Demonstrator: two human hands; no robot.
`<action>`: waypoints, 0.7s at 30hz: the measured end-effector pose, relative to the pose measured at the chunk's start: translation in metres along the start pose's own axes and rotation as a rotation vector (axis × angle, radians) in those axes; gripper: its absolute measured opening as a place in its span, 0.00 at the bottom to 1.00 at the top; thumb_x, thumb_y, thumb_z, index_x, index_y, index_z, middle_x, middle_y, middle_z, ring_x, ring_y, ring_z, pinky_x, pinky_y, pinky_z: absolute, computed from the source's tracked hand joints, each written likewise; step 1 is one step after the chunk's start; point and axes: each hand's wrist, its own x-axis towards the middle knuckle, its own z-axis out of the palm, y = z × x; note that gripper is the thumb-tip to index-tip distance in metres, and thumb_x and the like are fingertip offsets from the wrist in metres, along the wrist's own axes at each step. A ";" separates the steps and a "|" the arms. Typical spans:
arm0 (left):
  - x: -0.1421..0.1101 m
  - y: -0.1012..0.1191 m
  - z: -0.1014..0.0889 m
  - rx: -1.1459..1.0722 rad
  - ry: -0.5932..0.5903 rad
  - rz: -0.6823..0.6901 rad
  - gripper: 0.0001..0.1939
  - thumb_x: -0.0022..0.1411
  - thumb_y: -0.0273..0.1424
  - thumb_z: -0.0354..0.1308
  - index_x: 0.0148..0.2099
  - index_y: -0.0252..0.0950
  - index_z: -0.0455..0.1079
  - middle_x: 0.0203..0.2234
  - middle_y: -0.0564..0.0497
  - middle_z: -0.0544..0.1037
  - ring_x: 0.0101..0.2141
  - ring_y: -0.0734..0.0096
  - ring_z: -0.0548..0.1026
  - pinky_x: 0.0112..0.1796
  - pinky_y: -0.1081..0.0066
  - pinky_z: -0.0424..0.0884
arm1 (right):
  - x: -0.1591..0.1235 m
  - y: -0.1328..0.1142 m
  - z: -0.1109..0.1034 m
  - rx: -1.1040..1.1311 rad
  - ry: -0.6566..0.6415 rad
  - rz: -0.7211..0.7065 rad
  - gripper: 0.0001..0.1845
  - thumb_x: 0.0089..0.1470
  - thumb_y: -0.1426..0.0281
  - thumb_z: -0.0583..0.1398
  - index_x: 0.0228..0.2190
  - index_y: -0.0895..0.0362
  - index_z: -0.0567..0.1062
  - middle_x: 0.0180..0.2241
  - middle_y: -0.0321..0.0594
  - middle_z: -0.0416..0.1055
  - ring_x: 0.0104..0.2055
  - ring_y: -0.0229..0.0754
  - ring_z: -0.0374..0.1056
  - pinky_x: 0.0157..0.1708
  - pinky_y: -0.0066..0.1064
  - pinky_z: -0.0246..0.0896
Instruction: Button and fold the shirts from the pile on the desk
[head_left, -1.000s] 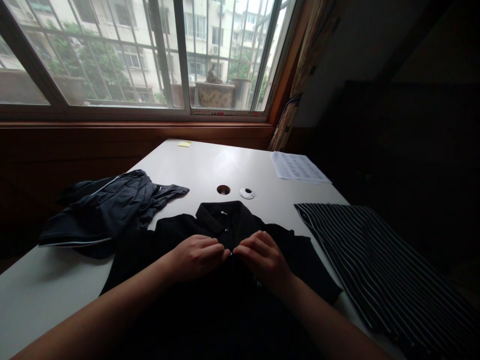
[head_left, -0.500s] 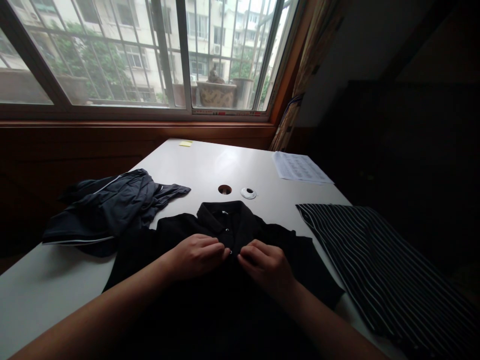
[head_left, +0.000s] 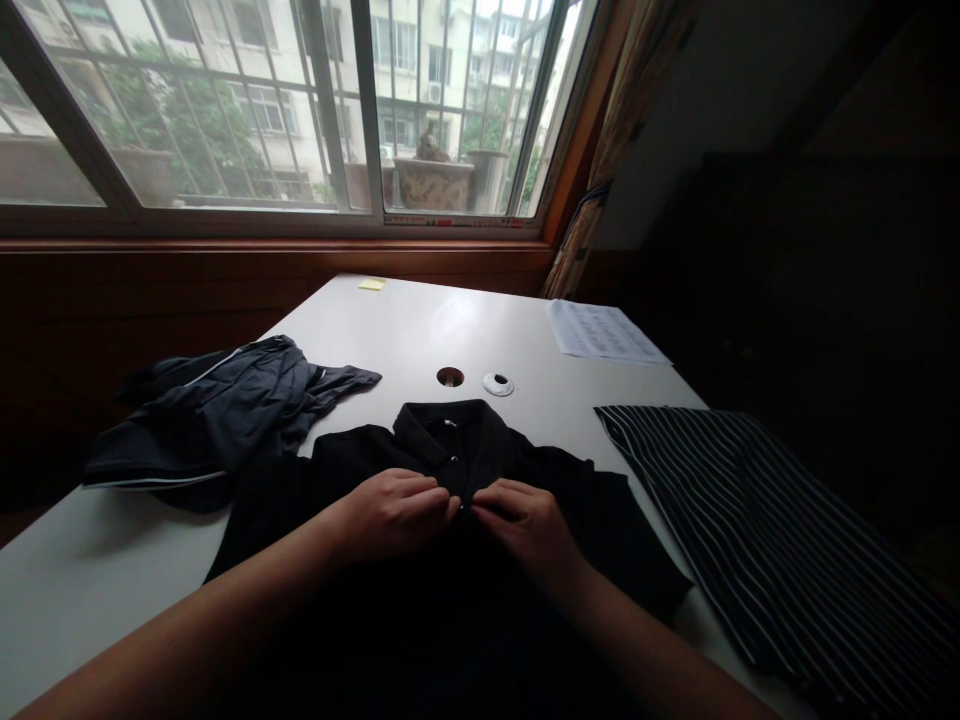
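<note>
Working, apparently, on a small button (head_left: pixel 462 507), the left hand (head_left: pixel 401 512) and right hand (head_left: pixel 531 527) are pinching narrowly at the placket (head_left: pixel 463 478) of the black shirt (head_left: pixel 450 610) lying on the white table (head_left: pixel 390 330), next seemingly needing fine fingertip alignment.

Matt cloth shirt (head_left: pixel 435 610), smooth glossy tabletop (head_left: pixel 450 325), matt paper sheets (head_left: pixel 609 333), wood-like window sill (head_left: pixel 262 246).

Three cloth items (head_left: pixel 457 575) (head_left: pixel 240 420) (head_left: pixel 757 520), two hands (head_left: pixel 401 508) (head_left: pixel 529 522), one table (head_left: pixel 510 335), one yellow note (head_left: pixel 372 284), one curtain (head_left: pixel 596 195).
</note>
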 end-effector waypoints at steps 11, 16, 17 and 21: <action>-0.001 -0.003 0.000 0.100 -0.117 0.059 0.12 0.74 0.27 0.49 0.35 0.35 0.67 0.23 0.54 0.69 0.23 0.74 0.66 0.25 0.68 0.63 | 0.006 0.002 -0.001 0.136 -0.088 0.185 0.02 0.55 0.73 0.66 0.33 0.55 0.80 0.32 0.36 0.78 0.36 0.41 0.74 0.38 0.30 0.66; -0.001 -0.007 -0.004 0.152 -0.153 0.175 0.08 0.74 0.26 0.49 0.49 0.33 0.68 0.31 0.49 0.75 0.30 0.69 0.72 0.29 0.68 0.69 | 0.007 0.002 -0.002 0.141 -0.109 0.202 0.01 0.55 0.72 0.66 0.33 0.55 0.80 0.32 0.36 0.76 0.36 0.41 0.73 0.38 0.30 0.65; -0.001 -0.007 -0.005 0.158 -0.151 0.184 0.09 0.73 0.26 0.49 0.52 0.33 0.67 0.31 0.49 0.75 0.30 0.69 0.72 0.28 0.68 0.69 | 0.006 0.002 -0.002 0.142 -0.109 0.203 0.01 0.55 0.71 0.66 0.33 0.55 0.80 0.32 0.36 0.76 0.35 0.41 0.73 0.37 0.30 0.65; 0.000 -0.006 -0.007 0.183 -0.154 0.211 0.11 0.72 0.25 0.51 0.55 0.32 0.67 0.32 0.49 0.75 0.28 0.69 0.71 0.26 0.68 0.68 | 0.006 0.002 -0.002 0.158 -0.100 0.198 0.01 0.56 0.70 0.66 0.32 0.55 0.79 0.31 0.36 0.76 0.36 0.41 0.73 0.37 0.30 0.65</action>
